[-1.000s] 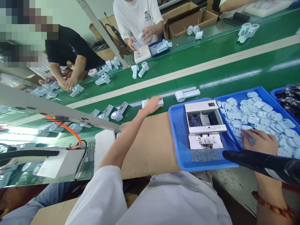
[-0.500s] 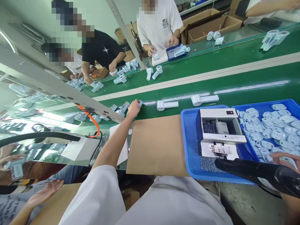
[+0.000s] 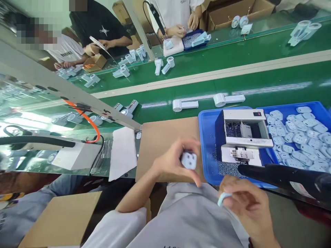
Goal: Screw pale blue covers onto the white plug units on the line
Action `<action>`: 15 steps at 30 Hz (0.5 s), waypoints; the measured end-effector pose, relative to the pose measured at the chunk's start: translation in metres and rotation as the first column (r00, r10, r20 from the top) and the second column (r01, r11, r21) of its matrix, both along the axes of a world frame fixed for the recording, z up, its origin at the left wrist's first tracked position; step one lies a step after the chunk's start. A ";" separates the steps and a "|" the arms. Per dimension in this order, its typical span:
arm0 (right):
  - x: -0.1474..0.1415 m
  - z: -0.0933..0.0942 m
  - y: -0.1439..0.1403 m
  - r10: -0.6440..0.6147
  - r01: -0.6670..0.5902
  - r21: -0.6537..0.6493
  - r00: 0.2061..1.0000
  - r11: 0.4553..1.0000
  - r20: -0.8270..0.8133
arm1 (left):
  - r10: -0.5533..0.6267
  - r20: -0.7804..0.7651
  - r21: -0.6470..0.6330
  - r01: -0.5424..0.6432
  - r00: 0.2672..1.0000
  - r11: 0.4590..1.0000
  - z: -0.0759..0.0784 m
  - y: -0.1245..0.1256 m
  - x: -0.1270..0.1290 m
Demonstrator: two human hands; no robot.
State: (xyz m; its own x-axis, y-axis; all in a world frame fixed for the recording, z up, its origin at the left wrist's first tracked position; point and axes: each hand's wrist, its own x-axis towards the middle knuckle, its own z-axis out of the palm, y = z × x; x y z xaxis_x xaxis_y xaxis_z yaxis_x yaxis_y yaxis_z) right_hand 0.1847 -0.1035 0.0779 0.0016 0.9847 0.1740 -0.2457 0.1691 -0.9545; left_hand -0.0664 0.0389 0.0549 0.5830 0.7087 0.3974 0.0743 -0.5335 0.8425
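My left hand point(image 3: 178, 158), slightly blurred, is curled around a white plastic part point(image 3: 189, 161) above the cardboard sheet. The part's end with several dark spots faces me; the rest of its body is hidden. Close to my body on the right, my right hand point(image 3: 245, 203) pinches a small white plastic cover point(image 3: 223, 198) seen edge-on. The two parts are apart. Between my right hand and the blue tray point(image 3: 204, 144) extends a black power screwdriver point(image 3: 281, 179), its tip over a pile of small screws point(image 3: 230, 170).
A screw feeder point(image 3: 244, 131) stands in the tray. Beside it, a blue bin point(image 3: 319, 105) holds many white covers. White housings point(image 3: 186, 105) lie on the green conveyor point(image 3: 155, 93). A metal post point(image 3: 103, 112) slants across the left. Co-workers sit across the belt.
My left hand has come back from the conveyor toward my body with a white part in it. My right hand has left the bin of covers with one cover. The view has shifted slightly.
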 end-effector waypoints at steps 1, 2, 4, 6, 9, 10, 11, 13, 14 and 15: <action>-0.010 0.001 0.007 -0.042 0.042 0.001 0.999 0.999 -0.011 | -0.081 -0.062 0.000 0.081 0.995 0.997 -0.005 -0.015 0.010; -0.016 0.000 0.012 -0.066 0.066 -0.007 0.998 0.998 -0.002 | -0.133 -0.122 -0.002 0.134 0.984 0.991 -0.011 -0.026 0.019; -0.019 -0.001 0.017 -0.106 0.107 -0.027 0.994 0.994 0.031 | -0.188 -0.227 -0.013 0.190 0.956 0.982 -0.021 -0.040 0.030; -0.017 -0.001 0.017 -0.120 0.123 -0.034 0.990 0.992 0.075 | -0.192 -0.283 -0.004 0.199 0.940 0.980 -0.028 -0.045 0.036; -0.017 0.001 0.015 -0.088 0.094 -0.053 0.989 0.994 0.117 | -0.155 -0.287 0.057 0.179 0.945 0.982 -0.034 -0.048 0.041; -0.018 0.001 0.013 -0.071 0.079 -0.061 0.991 0.995 0.117 | -0.152 -0.278 0.094 0.184 0.948 0.978 -0.034 -0.049 0.042; -0.020 0.001 0.011 -0.063 0.071 -0.066 0.991 0.995 0.116 | -0.146 -0.274 0.139 0.189 0.951 0.972 -0.034 -0.050 0.043; -0.026 -0.001 0.004 -0.080 0.090 -0.071 0.988 0.993 0.132 | -0.106 -0.251 0.266 0.173 0.962 0.948 -0.033 -0.053 0.046; -0.030 -0.003 0.000 -0.112 0.124 -0.070 0.982 0.990 0.153 | -0.077 -0.230 0.336 0.153 0.970 0.930 -0.033 -0.055 0.047; -0.034 -0.005 -0.003 -0.161 0.175 -0.068 0.971 0.982 0.179 | -0.053 -0.195 0.399 0.129 0.979 0.908 -0.033 -0.056 0.049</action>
